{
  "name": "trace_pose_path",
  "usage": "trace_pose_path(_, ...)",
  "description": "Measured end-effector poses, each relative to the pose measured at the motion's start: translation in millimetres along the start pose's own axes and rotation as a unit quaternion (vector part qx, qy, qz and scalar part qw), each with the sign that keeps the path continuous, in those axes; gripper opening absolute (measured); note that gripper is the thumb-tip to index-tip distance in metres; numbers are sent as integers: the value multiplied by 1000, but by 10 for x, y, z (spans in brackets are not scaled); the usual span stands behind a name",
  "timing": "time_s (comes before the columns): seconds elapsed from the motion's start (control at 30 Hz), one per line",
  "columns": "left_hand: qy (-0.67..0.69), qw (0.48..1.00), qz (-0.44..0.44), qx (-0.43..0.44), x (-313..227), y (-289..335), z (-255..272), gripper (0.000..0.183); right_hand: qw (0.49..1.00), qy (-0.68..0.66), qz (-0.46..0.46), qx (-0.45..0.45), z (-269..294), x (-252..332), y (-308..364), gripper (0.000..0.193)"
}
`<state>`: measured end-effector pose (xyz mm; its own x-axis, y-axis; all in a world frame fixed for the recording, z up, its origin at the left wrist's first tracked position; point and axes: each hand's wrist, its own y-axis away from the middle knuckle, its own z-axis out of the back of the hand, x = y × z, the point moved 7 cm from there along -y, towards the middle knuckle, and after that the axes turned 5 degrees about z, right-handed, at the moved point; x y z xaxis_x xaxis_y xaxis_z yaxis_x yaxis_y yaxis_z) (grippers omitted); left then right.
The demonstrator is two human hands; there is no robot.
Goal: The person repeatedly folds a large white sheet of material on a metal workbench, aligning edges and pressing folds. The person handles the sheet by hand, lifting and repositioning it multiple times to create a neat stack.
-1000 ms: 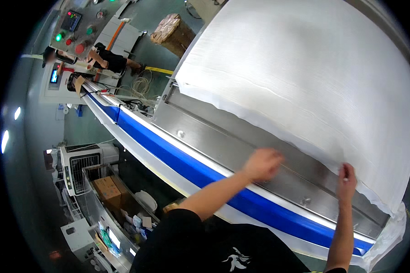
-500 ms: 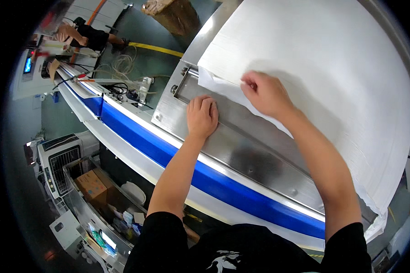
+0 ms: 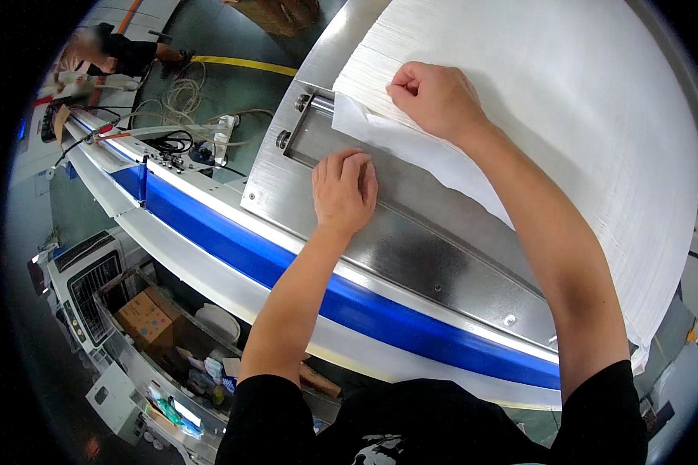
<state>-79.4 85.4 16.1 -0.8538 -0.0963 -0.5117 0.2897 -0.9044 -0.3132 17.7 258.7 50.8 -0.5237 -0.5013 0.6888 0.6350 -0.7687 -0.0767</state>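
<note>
Rests the left hand (image 3: pixel 341 192) palm down on a stainless-steel panel (image 3: pixel 399 236), with fingers bent and side by side, clamped on nothing. Holds the right hand (image 3: pixel 438 97) apart from it, farther out, curled into a loose fist at the near edge of the layered white sheeting (image 3: pixel 566 132), close to its left corner. Impossible to tell from this view: pinching a layer, or only lying over it. Stretches the right forearm across the sheeting's drooping front edge.

Outward from there, shows the sheeting spread over the far and right part of the machine, hanging beside a sunken strip (image 3: pixel 430 208) in the steel, with round knobs (image 3: pixel 282 139) at the strip's left end. Along the near side, carries a blue band (image 3: pixel 209 232) above a white band (image 3: pixel 202 271). To the left, includes a coil of pale hose (image 3: pixel 182 99), a yellow floor line (image 3: pixel 244 64) and another person in black shorts (image 3: pixel 132 56). At lower left, shows a white air cooler (image 3: pixel 89 294) near a cardboard box (image 3: pixel 143 318).
</note>
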Motion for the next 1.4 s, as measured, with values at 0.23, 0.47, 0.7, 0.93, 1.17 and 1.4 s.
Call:
trace_pose_path(0.23, -46, 988, -95, -112, -115, -571, 249, 39, 991, 52, 81, -91, 51, -37, 28, 13)
trace_pose_path(0.47, -133, 978, -153, -51, -63, -730, 50, 46, 995, 56, 57, -65, 48, -114, -13, 16)
trace_pose_path(0.7, -115, 979, -148, -78, 9, -677, 59, 38, 996, 45, 44, -65, 96, -135, -29, 17)
trace_pose_path(0.93, -118, 981, -131, -80, -9, -527, 164, 34, 997, 37, 38, -62, 115, -156, -13, 20)
trace_pose_path(1.17, -127, 983, -116, -63, -13, -594, 141, 54, 996, 39, 41, -73, 106, -142, -13, 19)
trace_pose_path(1.4, -127, 980, -128, -79, -25, -721, 34, 55, 997, 32, 25, -71, 87, -157, -17, 19)
